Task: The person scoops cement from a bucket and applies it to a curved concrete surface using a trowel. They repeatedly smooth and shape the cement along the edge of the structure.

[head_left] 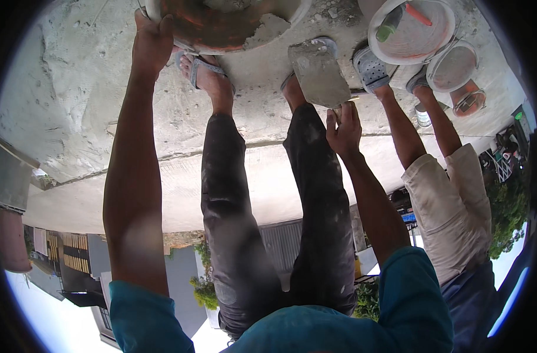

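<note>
Reaching toward eleven o'clock, the left hand (151, 44) gripped a basin's (207, 30) edge; the right hand (345, 128), at two, held a mortar-coated trowel (319, 73).

- You wear a plain teal fabric shirt (309, 332), rounded across the front.
- Its short, loose left sleeve (142, 315) and matching right sleeve (415, 288) end at your upper arms.
- Your left hand (152, 47) and right hand (345, 130) are bare, like your forearms.
- You have on long, dark charcoal cloth trousers (233, 235), creased and marked with pale, dusty smudges.
- Your left foot wears a grey strapped open sandal (194, 75).
</note>
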`<state>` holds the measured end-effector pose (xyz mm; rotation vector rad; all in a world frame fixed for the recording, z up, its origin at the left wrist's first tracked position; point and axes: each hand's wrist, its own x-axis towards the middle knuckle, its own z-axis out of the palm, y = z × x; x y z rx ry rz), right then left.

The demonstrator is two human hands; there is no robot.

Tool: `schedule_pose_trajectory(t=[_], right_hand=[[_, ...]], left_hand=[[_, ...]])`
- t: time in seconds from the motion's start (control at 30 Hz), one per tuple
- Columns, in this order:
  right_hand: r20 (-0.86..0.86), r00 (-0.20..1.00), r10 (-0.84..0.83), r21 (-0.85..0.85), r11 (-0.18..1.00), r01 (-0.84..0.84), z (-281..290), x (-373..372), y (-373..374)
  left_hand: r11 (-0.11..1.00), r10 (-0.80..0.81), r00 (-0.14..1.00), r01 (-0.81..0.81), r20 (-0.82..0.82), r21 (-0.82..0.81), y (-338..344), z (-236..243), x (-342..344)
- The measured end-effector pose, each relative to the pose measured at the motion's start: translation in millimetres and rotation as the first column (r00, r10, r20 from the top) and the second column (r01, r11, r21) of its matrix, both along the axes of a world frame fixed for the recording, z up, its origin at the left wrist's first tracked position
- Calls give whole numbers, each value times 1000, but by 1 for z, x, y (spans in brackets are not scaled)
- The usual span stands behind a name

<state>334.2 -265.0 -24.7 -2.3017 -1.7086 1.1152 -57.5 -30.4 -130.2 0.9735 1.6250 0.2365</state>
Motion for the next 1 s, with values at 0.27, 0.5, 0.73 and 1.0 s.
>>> schedule_pose_trajectory(t=[0.27,0.5,0.73,1.0], right_hand=[[-102,995,-16,107,994,27,-34,-62,73],[-37,977,210,-66,975,-212,-72,-52,73],[143,980,136,-380,922,-72,-12,8,8],[-309,951,7,-21,1000,-14,-39,-11,36]], left_hand=[[996,84,987,-83,-136,9,-13,-6,7],[998,57,997,-58,-46,-15,-2,-7,7],[997,48,996,-43,-76,65,-3,-5,13],[963,238,950,-257,203,75,-14,-19,3]])
